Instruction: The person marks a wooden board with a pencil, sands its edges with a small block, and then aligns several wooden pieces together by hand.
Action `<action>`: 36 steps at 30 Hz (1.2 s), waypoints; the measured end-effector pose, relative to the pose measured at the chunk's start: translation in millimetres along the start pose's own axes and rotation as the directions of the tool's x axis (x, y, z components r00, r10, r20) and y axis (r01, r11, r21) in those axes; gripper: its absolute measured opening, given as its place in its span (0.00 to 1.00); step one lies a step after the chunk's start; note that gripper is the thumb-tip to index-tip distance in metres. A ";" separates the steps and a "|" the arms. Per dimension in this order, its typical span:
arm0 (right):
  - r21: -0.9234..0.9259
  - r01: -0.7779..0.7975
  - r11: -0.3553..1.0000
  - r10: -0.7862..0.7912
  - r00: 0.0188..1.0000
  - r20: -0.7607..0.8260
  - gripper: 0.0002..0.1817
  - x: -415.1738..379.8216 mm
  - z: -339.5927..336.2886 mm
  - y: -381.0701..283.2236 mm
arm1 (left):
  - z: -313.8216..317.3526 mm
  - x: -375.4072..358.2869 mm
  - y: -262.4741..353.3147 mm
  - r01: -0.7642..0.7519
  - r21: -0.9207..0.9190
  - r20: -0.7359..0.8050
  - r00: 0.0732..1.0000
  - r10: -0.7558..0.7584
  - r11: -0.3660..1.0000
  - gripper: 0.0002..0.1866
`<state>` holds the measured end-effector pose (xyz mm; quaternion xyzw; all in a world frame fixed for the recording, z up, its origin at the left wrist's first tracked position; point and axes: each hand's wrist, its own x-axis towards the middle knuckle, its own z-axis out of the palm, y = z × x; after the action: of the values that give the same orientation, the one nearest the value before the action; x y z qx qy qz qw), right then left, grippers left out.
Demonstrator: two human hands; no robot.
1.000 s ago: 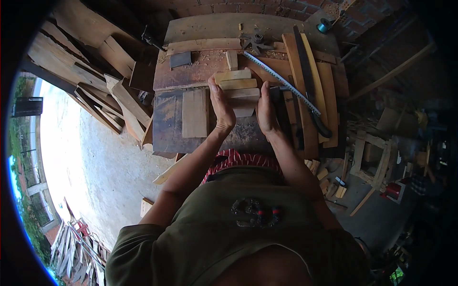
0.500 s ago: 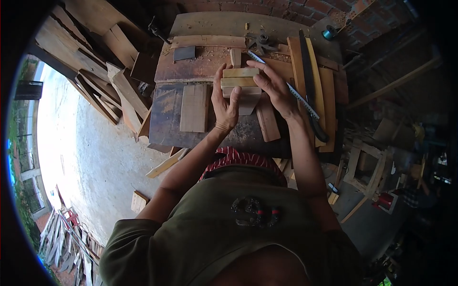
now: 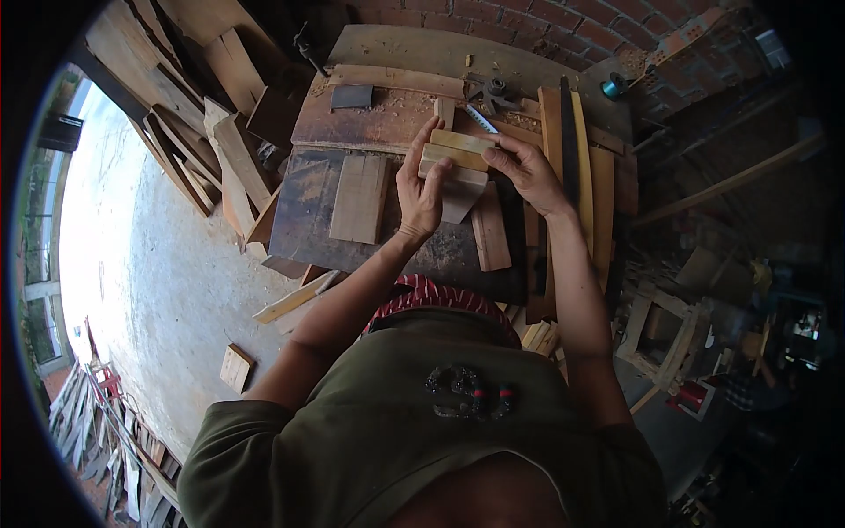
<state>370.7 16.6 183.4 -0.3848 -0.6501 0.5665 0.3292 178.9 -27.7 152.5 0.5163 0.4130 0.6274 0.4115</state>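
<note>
Several small wooden blocks point(image 3: 459, 151) are held together above the workbench, the yellowish ones uppermost and a paler one below. My left hand point(image 3: 421, 192) grips their left end, thumb on the near face and fingers along the far side. At the right end, my right hand point(image 3: 528, 176) is closed with its thumb and fingers on the upper blocks. A flat board point(image 3: 359, 199) lies on the bench left of my hands, and a narrower wood piece point(image 3: 490, 227) lies below the right hand. Behind that hand shows part of a saw blade point(image 3: 481, 121).
Long wooden strips point(image 3: 602, 207) line the right side of the workbench point(image 3: 299, 198). A dark flat block point(image 3: 352, 96), a metal clamp-like part point(image 3: 495, 88) and shavings are toward the back. Planks point(image 3: 233, 163) lean at left, and a wooden frame point(image 3: 664, 330) stands at right.
The blocks have tilted, their right end lower, and shifted slightly right with both hands. The right hand's fingers have drawn in closer to the blocks. The whole view has turned a little.
</note>
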 end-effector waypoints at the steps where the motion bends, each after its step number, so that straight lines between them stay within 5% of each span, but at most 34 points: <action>1: -0.044 0.021 0.999 -0.022 1.000 -0.006 0.23 -0.5 -2.3 0.7 | 0.4 -0.7 2.6 0.027 -0.007 0.008 1.000 -0.027 1.000 0.30; 4: 0.059 0.042 0.997 -0.035 0.992 -0.122 0.21 -0.2 -18.2 -2.0 | 0.3 0.8 -4.5 0.045 -0.168 -0.011 0.999 -0.047 0.985 0.30; 9: 0.390 0.095 0.916 -0.047 0.990 -0.131 0.20 14.8 -46.7 -21.0 | -9.3 -2.9 0.4 -0.015 -0.047 0.058 0.998 0.018 0.999 0.30; 12: 0.690 0.163 0.705 -0.018 0.977 -0.212 0.15 41.5 -31.1 -7.9 | -9.9 -3.9 1.3 0.060 0.019 0.074 0.995 -0.061 0.998 0.28; 13: 0.692 0.099 0.715 0.067 0.976 -0.209 0.16 47.8 -25.2 -6.0 | -11.0 -2.0 3.4 0.032 0.037 0.073 0.997 -0.034 0.999 0.27; 18: 0.494 0.015 0.869 -0.037 0.999 0.035 0.19 66.5 -1.6 -23.3 | -17.3 -0.7 -2.6 0.005 0.064 0.087 0.996 -0.010 0.998 0.28; 20: 0.445 -0.026 0.895 -0.049 0.987 0.156 0.20 68.1 7.0 -35.0 | -15.5 -1.5 -10.1 -0.079 0.089 -0.019 0.997 0.081 0.993 0.31; 24: 0.316 -0.133 0.939 0.006 0.928 0.373 0.20 80.5 25.1 -47.4 | -15.3 -6.0 -1.4 -0.023 0.093 -0.048 0.998 0.028 0.995 0.30; 33: 0.246 -0.118 0.962 -0.009 0.888 0.461 0.12 85.4 44.6 -2.2 | -10.7 -18.7 -5.0 0.037 0.030 -0.128 0.991 -0.032 0.999 0.21; 35: 0.251 -0.139 0.958 0.087 0.974 0.207 0.07 71.1 56.4 -2.9 | -2.3 -19.7 -3.7 0.001 0.035 -0.177 0.984 0.005 0.999 0.23; 36: 0.283 -0.161 0.946 0.096 0.969 0.229 0.07 69.3 56.6 -1.1 | 1.3 -19.6 -2.2 -0.041 0.037 -0.214 0.976 0.048 0.998 0.25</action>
<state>287.8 49.7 175.9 -0.3095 -0.5617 0.7165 0.2745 182.8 -45.4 144.5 0.4612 0.4535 0.6817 0.3419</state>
